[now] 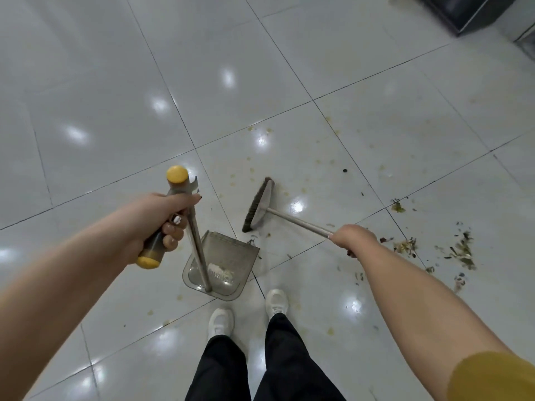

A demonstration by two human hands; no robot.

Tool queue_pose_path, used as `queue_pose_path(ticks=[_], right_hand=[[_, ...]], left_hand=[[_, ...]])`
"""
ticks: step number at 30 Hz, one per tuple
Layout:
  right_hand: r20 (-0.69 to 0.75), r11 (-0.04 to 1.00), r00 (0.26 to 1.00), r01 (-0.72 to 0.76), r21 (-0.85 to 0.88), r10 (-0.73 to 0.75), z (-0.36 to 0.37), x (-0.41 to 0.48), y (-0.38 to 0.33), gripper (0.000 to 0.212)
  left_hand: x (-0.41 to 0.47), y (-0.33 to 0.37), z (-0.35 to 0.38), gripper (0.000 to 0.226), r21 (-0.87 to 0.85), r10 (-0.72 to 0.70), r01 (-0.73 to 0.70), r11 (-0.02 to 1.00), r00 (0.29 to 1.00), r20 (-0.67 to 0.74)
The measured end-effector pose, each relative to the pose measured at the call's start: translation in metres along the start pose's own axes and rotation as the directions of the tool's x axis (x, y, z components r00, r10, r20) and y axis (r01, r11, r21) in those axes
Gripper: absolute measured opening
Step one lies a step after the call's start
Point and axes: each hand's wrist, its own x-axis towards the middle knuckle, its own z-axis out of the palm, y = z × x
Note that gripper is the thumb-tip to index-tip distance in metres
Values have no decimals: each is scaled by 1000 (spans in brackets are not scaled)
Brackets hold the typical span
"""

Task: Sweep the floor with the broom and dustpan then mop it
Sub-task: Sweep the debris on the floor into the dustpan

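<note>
My left hand (166,221) grips the yellow-capped handle of a long-stemmed dustpan (228,256), whose clear grey pan rests on the floor just ahead of my white shoes. A little white debris lies inside the pan. My right hand (351,237) holds the metal shaft of a broom (259,205). The broom's dark bristle head touches the tile just beyond and to the right of the pan's mouth. Scattered leafy scraps (463,251) lie on the floor to the right of my right arm.
The floor (115,96) is glossy white tile with dark grout lines and yellowish stains around the broom. A dark piece of furniture (469,13) stands at the top right corner. My feet (249,314) stand right behind the pan.
</note>
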Motion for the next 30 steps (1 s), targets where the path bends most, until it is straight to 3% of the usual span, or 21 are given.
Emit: queue_pose_path(ticks=[9,13,19,22,26,30], right_hand=[[-136,983,977,-173,-64,163,-31,-19,89,21],[-63,989,990,-123,88,128,-33,-24,91,34],[77,956,997,-20,294,-3,-1,-7,28,39],[68,966,998,-9,257,-9,15,0,17,32],[77,988,996,-64,142,53,28,2,57,29],[90,973,989,-133,187,117,37,6,100,30]], left_hand=[[-14,3,33,38,14,-27,26,1000,994,109],[-20,6,35,38,32,-38,34,999,991,126],[-17,3,44,38,73,-61,52,996,991,117],[-16,3,49,37,76,-67,59,995,993,98],[-12,1,53,37,80,-60,54,995,995,77],[-15,-7,55,33,115,-51,42,992,996,78]])
